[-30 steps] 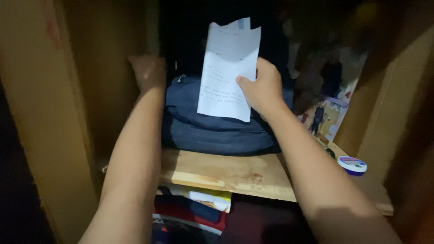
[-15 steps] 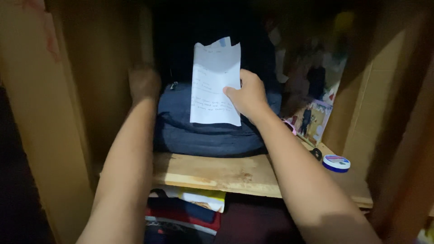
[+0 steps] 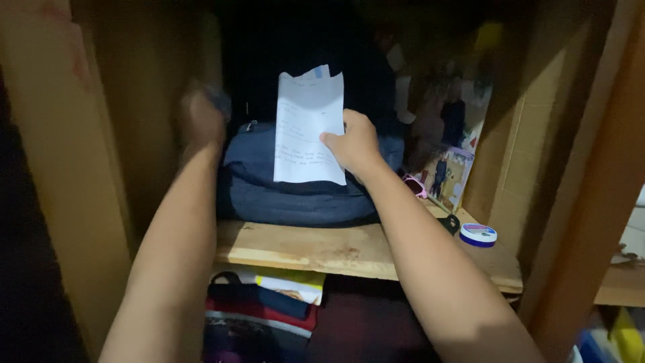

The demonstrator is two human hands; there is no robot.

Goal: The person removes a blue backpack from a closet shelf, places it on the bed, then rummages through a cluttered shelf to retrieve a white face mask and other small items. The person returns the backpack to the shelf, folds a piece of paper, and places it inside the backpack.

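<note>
Dim wooden shelf [image 3: 349, 252]: right hand [image 3: 356, 144] pinched white handwritten paper sheet [image 3: 309, 128] above dark-blue fabric bag [image 3: 269, 195]; left hand [image 3: 201, 117] blurred, grip unclear. Steady bag first.

A dim wooden cupboard [image 3: 101, 168] fills the view, its yellowish side panels rising left and right and its back lost in near darkness, with most of the light falling on the front edge of a bare plank shelf [image 3: 322, 250]. Printed pictures [image 3: 449, 171] lean against the right inner wall, and a small round blue-and-white tin [image 3: 478, 234] sits near the shelf's right end. Below the shelf lie folded clothes [image 3: 262, 312] in red, dark and yellow.
</note>
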